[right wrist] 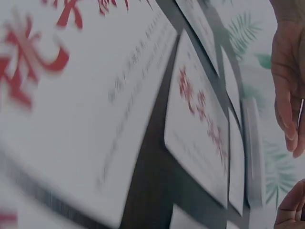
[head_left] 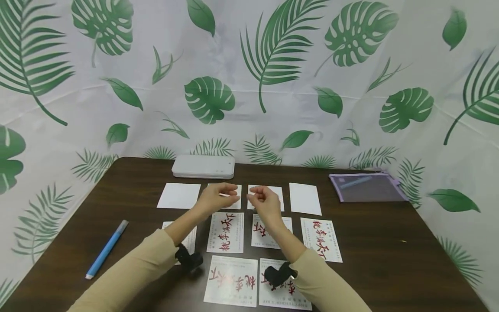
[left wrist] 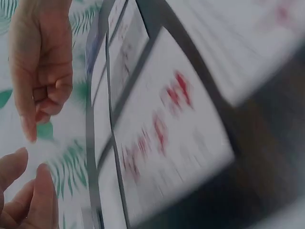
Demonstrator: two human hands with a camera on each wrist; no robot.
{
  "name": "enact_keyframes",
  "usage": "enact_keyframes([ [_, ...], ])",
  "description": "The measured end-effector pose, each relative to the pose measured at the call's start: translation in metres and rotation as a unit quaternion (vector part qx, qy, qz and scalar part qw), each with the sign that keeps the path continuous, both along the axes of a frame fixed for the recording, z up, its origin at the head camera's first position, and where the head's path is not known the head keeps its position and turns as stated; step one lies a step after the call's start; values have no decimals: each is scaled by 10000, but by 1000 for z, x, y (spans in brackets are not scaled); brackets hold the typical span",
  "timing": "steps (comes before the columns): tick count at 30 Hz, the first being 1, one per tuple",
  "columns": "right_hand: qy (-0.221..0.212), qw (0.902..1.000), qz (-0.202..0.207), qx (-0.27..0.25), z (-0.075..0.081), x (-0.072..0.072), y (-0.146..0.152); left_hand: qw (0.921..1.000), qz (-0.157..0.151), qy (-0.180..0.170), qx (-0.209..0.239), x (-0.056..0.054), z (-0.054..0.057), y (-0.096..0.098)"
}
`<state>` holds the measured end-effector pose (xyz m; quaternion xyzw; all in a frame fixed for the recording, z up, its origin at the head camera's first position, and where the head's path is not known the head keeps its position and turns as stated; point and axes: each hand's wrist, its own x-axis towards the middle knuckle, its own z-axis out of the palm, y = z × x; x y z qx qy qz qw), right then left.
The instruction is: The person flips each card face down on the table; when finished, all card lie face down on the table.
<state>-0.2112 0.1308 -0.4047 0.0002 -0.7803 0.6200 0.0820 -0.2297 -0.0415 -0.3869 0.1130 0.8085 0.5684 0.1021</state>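
My left hand [head_left: 217, 198] hovers over the back row of blank white cards, thumb and fingers a little apart with nothing visible between them. Facing it across a small gap is my right hand [head_left: 267, 201], its fingers loosely bent and holding nothing. Beneath the hands lie two blank cards [head_left: 277, 193], partly covered by them. Other blank cards flank these: a left one [head_left: 178, 196] and a right one [head_left: 305, 199]. Cards with red brush characters lie nearer, among them one between the forearms [head_left: 225, 234] and a tilted one [head_left: 321, 239] at the right.
Two printed cards lie in front, a left one [head_left: 231, 281] and a right one [head_left: 282, 299] partly under the right forearm. A white case [head_left: 203, 167] stands at the back, a purple mesh pouch [head_left: 370, 188] at the back right. A blue marker [head_left: 106, 250] lies at left.
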Motion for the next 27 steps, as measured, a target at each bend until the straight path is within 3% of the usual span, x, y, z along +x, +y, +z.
enact_keyframes([
  [7, -38, 9967, 656, 470, -6, 7, -51, 9993, 251, -128, -242, 16, -7, -62],
  [13, 59, 9874, 1183, 1051, -15, 10, -82, 9956, 321, -245, -844, 28, -14, -104],
  [19, -36, 9772, 1642, 1346, -22, 15, -102, 9885, 485, -490, -1343, 41, -22, -136],
  [27, 36, 9617, 1753, 2106, -31, 15, -120, 9805, 540, -115, -1886, 49, -25, -159],
])
